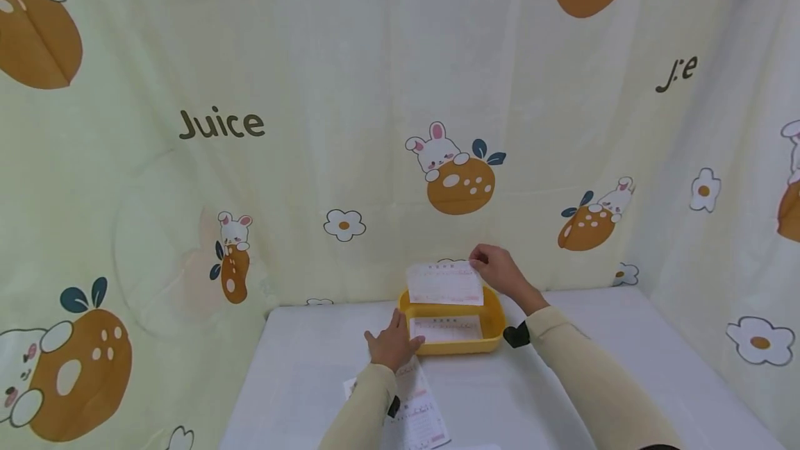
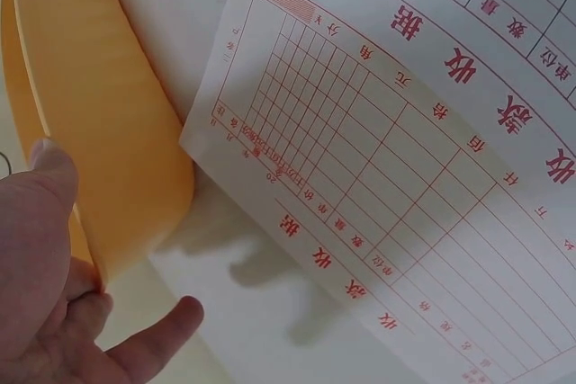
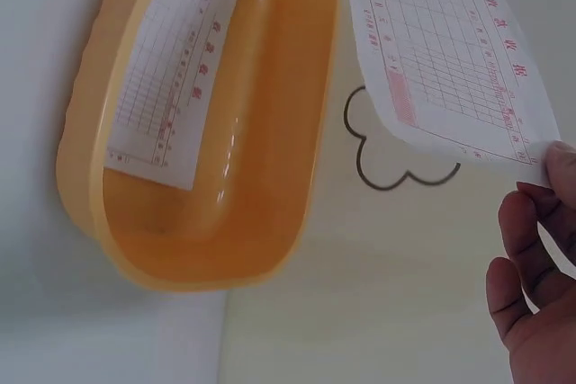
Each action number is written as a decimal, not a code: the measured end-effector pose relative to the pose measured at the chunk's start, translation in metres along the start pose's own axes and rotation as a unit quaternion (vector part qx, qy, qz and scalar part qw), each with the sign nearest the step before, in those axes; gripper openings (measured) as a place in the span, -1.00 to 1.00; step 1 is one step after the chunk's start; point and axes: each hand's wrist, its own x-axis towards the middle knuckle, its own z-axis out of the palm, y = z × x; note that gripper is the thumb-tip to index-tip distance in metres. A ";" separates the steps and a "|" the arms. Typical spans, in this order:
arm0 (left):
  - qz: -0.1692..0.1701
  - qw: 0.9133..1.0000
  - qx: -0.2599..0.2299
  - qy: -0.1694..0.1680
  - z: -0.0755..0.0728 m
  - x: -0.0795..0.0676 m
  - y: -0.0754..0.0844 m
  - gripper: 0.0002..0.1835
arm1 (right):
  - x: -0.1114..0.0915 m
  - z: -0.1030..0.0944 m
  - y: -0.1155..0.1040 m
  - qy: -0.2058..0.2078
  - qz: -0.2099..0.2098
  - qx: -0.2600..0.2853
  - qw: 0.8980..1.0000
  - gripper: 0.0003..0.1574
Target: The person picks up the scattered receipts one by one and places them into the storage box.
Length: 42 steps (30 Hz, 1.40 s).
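Note:
A yellow plastic basin stands near the back of the table. My left hand holds its front left corner, the thumb at the rim and another finger spread away. Above the basin's far side my right hand pinches a printed receipt sheet by its upper right corner. The right wrist view shows that sheet hanging apart from the basin. Inside the basin lies another receipt sheet, leaning on the near wall. More receipt sheets lie on the table below my left forearm, which partly hides them.
The white-covered table meets a cream curtain printed with rabbits, oranges and flowers, just behind the basin. A second stretch of curtain borders the table's right side. Loose receipt sheets overlap close in front of the basin.

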 end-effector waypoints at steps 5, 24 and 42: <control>0.002 1.000 -0.012 0.003 0.005 0.002 -0.002 -0.15 | 0.001 0.008 -0.004 -0.007 -0.010 0.001 1.000 -0.91; -0.007 1.000 -0.008 -0.004 0.004 0.000 0.001 -0.15 | -0.010 0.028 0.013 0.007 0.002 0.009 1.000 -0.91; -0.012 0.999 -0.032 -0.008 0.000 0.003 0.000 -0.16 | -0.024 0.033 0.017 -0.025 0.069 0.003 0.997 -0.45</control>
